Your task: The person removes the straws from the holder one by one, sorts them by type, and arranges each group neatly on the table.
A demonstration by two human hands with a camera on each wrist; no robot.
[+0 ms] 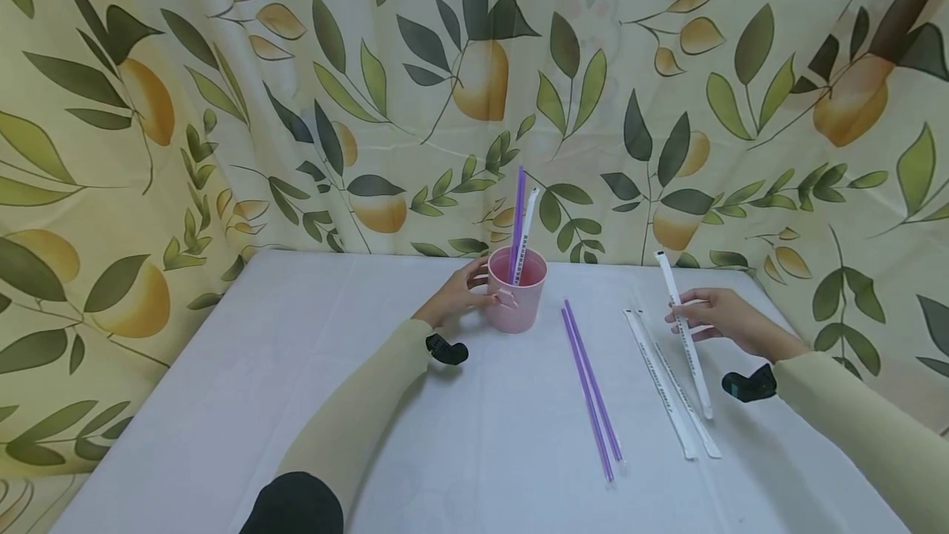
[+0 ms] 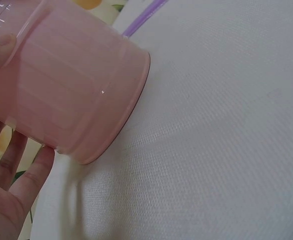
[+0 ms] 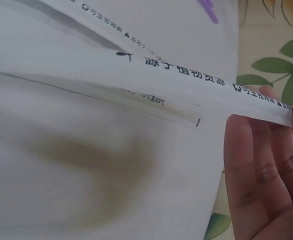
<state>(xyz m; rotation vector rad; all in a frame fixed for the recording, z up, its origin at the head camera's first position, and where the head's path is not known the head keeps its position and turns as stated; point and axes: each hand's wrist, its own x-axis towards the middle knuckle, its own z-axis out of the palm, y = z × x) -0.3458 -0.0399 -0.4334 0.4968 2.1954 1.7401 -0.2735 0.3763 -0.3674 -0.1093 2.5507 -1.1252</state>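
My left hand (image 1: 461, 293) holds a pink cup (image 1: 519, 308) by its left side, thumb at the front and fingers round the back. Purple straws (image 1: 517, 217) and a white paper-wrapped straw (image 1: 526, 233) stand inside the cup, leaning a little right. In the left wrist view the fingertips (image 2: 42, 160) touch the cup's wall near its base. Over the table's right part, my right hand (image 1: 722, 320) pinches another paper-wrapped straw (image 1: 688, 344), tilted with its lower end toward me. Printed dark characters show along this wrapper (image 3: 181, 71) in the right wrist view.
Two purple straws (image 1: 589, 386) lie side by side on the white table (image 1: 371, 435), right of the cup. Two more wrapped straws (image 1: 663, 390) lie between them and my right hand. A leaf-and-fruit patterned curtain (image 1: 296, 105) hangs behind the table.
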